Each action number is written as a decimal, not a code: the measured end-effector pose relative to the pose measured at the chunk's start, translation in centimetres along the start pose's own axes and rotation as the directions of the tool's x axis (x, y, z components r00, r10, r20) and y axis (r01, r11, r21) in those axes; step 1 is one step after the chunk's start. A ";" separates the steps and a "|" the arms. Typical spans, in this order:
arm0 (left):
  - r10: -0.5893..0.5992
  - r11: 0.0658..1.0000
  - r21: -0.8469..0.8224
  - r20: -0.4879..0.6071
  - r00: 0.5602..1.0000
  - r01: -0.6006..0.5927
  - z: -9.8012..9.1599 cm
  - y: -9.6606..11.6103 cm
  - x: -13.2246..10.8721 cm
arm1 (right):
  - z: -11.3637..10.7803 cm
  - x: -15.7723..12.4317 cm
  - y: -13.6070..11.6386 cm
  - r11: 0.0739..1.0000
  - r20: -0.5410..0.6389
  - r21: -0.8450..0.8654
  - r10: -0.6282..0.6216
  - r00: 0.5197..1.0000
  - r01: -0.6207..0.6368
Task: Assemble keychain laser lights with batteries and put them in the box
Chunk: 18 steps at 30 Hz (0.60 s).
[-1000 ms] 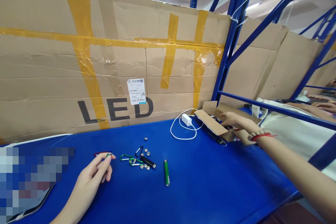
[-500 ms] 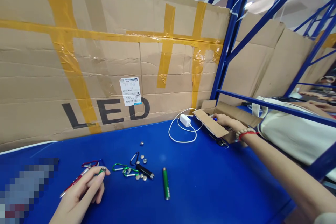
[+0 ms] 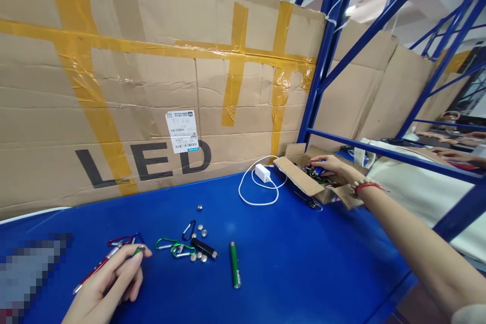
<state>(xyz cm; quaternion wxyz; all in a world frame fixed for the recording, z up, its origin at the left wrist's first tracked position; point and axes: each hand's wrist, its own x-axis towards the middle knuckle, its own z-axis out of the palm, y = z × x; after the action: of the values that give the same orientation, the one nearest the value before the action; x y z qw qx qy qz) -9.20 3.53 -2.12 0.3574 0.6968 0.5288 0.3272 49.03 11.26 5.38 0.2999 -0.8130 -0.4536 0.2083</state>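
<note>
My left hand is closed in a pinch around a small green piece with a metal end, mostly hidden by the fingers. Beside it lie a slim red metal tube and a red carabiner. My right hand reaches into an open cardboard box, its fingers closed on a blue object whose kind is unclear. Between the hands lie green carabiners, a black carabiner, a black tube, a green tube and several small silver button cells.
A white power adapter with a looped cable lies left of the box. Behind the blue table stands a large taped carton. A blue metal rack rises at the right, near a whitish bag.
My right hand has risen slightly inside the box, and the blue object shows more clearly in its fingers. My left hand keeps its pinch. The whole view has shifted a little.
</note>
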 end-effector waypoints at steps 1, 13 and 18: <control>-0.001 1.000 -0.002 -0.008 1.000 0.001 0.0 0.1 0.0 | -0.1 -0.2 -0.2 1.000 0.012 0.012 0.018 1.000 -0.018; 0.045 0.997 -0.056 -0.042 0.998 -0.048 0.0 0.3 -0.3 | -2.1 -2.1 -2.0 0.994 -0.040 -0.020 -0.104 0.994 0.103; 0.049 0.996 -0.075 -0.037 0.998 -0.052 0.1 0.6 -0.2 | -2.8 -2.7 -2.7 0.973 -0.001 -0.171 -0.158 0.987 0.156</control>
<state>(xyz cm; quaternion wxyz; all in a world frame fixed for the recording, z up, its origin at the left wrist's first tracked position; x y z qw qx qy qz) -8.86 3.18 -1.65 0.3659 0.6900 0.5043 0.3684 47.67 9.18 9.43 0.2482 -0.7987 -0.5303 0.1384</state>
